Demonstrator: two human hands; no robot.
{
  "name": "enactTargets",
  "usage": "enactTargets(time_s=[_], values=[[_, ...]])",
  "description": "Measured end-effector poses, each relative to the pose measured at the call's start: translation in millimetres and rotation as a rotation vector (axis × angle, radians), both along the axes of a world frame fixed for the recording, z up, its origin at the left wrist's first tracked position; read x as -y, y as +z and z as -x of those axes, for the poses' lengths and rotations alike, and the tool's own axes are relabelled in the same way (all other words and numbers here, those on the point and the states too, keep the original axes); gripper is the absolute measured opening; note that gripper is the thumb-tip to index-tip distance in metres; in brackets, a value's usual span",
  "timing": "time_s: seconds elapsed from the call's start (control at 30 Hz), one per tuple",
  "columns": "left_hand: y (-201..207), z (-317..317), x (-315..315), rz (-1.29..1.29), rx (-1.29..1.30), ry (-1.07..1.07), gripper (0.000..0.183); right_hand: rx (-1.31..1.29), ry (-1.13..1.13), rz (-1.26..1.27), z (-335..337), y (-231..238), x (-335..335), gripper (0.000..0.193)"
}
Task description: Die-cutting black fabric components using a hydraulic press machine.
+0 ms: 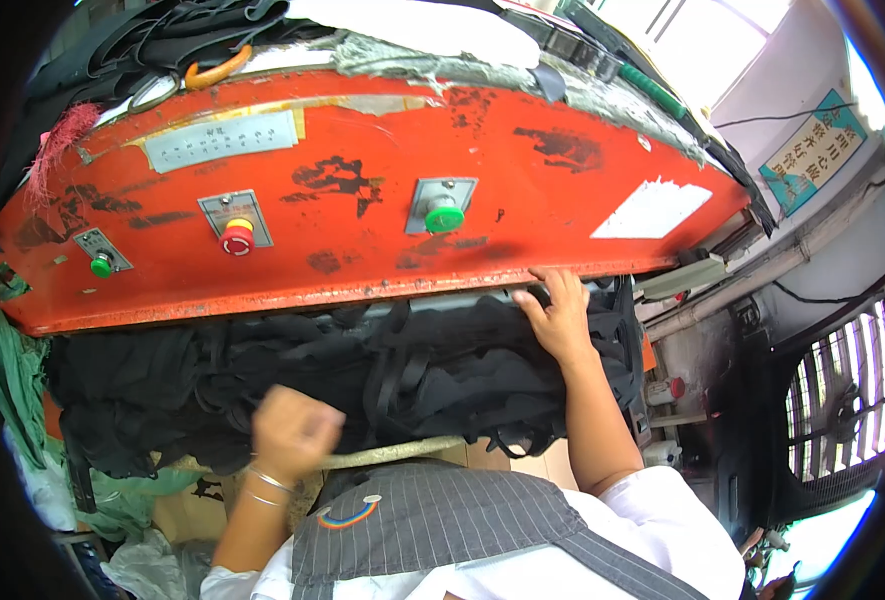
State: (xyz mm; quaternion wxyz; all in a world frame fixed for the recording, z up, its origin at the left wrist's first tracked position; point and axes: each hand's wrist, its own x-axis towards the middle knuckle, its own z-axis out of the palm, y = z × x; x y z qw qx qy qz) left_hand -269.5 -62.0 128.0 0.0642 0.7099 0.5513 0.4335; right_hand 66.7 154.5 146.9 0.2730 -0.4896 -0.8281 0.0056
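Note:
A heap of black fabric pieces and strips (442, 380) lies in a long bed below a red machine housing (362, 230). My right hand (560, 315) is at the housing's lower edge, above the right part of the heap. Its thumb and fingers are apart, with nothing visible in them. My left hand (297, 432) hangs over the near edge of the heap, left of the middle. Motion blurs its fingers, and whether it holds anything cannot be made out. Bangles circle the left wrist.
The housing carries a red stop button (236, 237), a large green button (444, 216) and a small green button (102, 264). Dark fabric (152, 50) and an orange-handled tool (218, 68) lie on top. Green cloth (17, 380) hangs at left; a barred fan opening (842, 400) is at right.

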Motion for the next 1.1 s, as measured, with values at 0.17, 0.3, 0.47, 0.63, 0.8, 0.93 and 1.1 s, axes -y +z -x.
enactTargets(time_s=[0.17,0.3,0.47,0.63,0.8,0.93,1.1], values=[[-20.7,-75.4,11.0,0.499,-0.411,0.042,0.067,0.299,-0.272,0.671,-37.3,-28.8,37.1,0.065],[-29.6,-86.1,6.7,0.444,-0.382,0.137,0.077,0.437,-0.285,0.666,-48.5,-55.7,37.8,0.055],[-33.8,-99.3,16.2,0.468,-0.378,0.207,0.07,0.422,-0.241,0.691,-59.5,-63.7,40.0,0.053],[-48.5,-109.1,39.9,0.422,-0.328,0.276,0.072,0.464,-0.215,0.707,-64.7,-57.2,74.4,0.052],[-36.2,-111.0,85.7,0.667,-0.273,0.055,0.07,0.503,-0.13,0.675,-111.7,-61.7,116.9,0.055],[-3.8,-76.9,101.4,0.661,0.533,0.04,0.018,0.21,0.102,0.525,-129.5,-20.9,115.4,0.068],[-27.3,-117.5,10.2,0.078,-0.045,0.188,0.027,0.21,0.376,0.253,-76.6,-25.1,80.2,0.056]])
